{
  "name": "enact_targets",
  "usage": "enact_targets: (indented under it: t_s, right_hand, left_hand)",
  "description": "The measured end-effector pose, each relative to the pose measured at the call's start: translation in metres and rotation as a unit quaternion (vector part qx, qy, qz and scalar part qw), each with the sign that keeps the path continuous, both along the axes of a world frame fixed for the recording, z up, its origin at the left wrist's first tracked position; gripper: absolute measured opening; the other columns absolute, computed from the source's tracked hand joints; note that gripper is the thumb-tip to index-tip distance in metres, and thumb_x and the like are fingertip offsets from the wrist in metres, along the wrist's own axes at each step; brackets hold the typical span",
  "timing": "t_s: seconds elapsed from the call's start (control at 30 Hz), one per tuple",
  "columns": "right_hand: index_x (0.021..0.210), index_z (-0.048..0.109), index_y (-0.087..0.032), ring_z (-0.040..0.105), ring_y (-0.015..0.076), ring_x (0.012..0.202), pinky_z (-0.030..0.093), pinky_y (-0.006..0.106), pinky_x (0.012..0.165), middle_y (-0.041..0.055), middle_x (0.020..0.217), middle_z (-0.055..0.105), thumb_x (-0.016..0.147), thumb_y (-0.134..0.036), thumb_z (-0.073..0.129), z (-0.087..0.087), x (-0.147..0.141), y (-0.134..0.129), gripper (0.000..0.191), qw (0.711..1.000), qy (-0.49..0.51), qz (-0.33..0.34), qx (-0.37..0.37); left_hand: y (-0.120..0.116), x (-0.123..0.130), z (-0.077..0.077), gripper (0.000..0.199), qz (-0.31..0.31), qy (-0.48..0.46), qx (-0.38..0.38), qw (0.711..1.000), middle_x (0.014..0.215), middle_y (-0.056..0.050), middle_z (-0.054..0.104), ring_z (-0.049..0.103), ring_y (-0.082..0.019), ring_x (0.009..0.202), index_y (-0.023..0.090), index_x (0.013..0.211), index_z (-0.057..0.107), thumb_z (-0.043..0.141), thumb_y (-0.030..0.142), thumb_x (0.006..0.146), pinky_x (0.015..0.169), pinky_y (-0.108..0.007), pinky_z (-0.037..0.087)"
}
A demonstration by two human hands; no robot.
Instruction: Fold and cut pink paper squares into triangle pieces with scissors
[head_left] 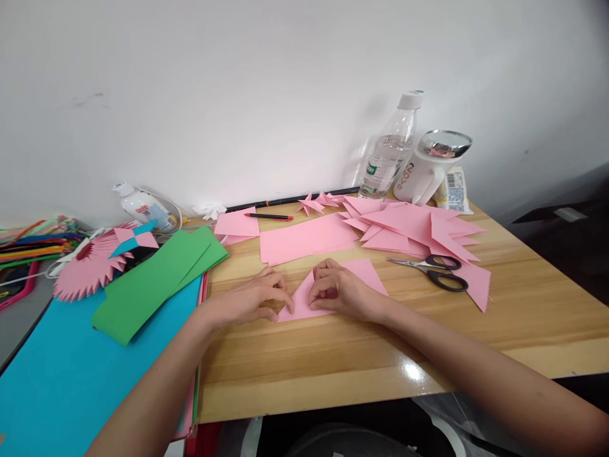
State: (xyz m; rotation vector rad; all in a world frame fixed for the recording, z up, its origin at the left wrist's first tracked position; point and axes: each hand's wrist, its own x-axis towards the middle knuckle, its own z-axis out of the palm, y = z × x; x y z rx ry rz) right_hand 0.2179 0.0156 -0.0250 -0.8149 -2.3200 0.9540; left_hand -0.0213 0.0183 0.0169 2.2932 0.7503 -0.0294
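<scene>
A pink paper sheet point(368, 274) lies on the wooden table in front of me, with its left part folded over into a slanted edge. My left hand point(259, 295) is at the sheet's left corner, thumb and forefinger curled in and touching it. Closed in a pinch, my right hand point(340, 292) presses on the folded part near the middle and hides some of it. Just beyond lie longer pink strips point(304, 238). Black-handled scissors point(440, 274) rest to the right of my right hand, blades slightly apart.
Folded pink pieces point(399, 225) are heaped at the back right, before a water bottle point(387, 158) and a white mug point(421, 174). A pen point(269, 217) lies at the back. Green paper point(157, 282) covers part of a blue sheet point(61, 362) on the left.
</scene>
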Motion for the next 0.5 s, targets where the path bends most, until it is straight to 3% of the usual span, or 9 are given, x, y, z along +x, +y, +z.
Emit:
enact_targets:
  t_s: [0.2, 0.33, 0.4, 0.5]
  right_hand:
    - [0.069, 0.07, -0.017, 0.048, 0.0193, 0.084, 0.041, 0.031, 0.075, 0.0041, 0.069, 0.057, 0.08, -0.019, 0.068, 0.003, 0.0, -0.005, 0.011, 0.999, -0.025, -0.019, 0.023]
    - [0.069, 0.069, -0.018, 0.046, 0.0209, 0.086, 0.041, 0.032, 0.072, 0.0067, 0.079, 0.057, 0.08, -0.015, 0.065, 0.007, 0.0, -0.012, 0.013, 0.992, -0.06, -0.037, 0.107]
    - [0.068, 0.066, -0.017, 0.047, 0.0204, 0.085, 0.041, 0.031, 0.071, 0.0077, 0.082, 0.057, 0.083, -0.013, 0.059, 0.008, -0.001, -0.015, 0.018, 0.988, -0.064, -0.02, 0.139]
    - [0.075, 0.064, -0.015, 0.05, 0.0171, 0.081, 0.044, 0.027, 0.067, 0.0083, 0.088, 0.056, 0.087, -0.008, 0.049, 0.008, -0.002, -0.018, 0.02, 0.989, -0.063, 0.036, 0.129]
  left_hand:
    - [-0.009, 0.008, 0.01, 0.027, 0.039, 0.053, 0.026, 0.997, 0.09, -0.002, 0.047, 0.041, -0.02, 0.095, 0.023, 0.091, 0.061, 0.052, 0.001, 0.078, 0.084, -0.032, 0.034]
    - [-0.016, 0.014, 0.015, 0.026, 0.057, 0.076, 0.053, 0.994, 0.087, -0.002, 0.047, 0.04, -0.02, 0.091, 0.021, 0.087, 0.059, 0.05, 0.0, 0.076, 0.078, -0.031, 0.035]
    - [-0.016, 0.015, 0.015, 0.025, 0.056, 0.081, 0.06, 0.993, 0.084, -0.002, 0.046, 0.04, -0.02, 0.09, 0.021, 0.085, 0.059, 0.05, 0.001, 0.075, 0.077, -0.031, 0.034]
    - [-0.014, 0.016, 0.015, 0.023, 0.062, 0.085, 0.045, 0.993, 0.083, -0.002, 0.045, 0.041, -0.021, 0.089, 0.02, 0.083, 0.059, 0.05, 0.001, 0.074, 0.077, -0.032, 0.034]
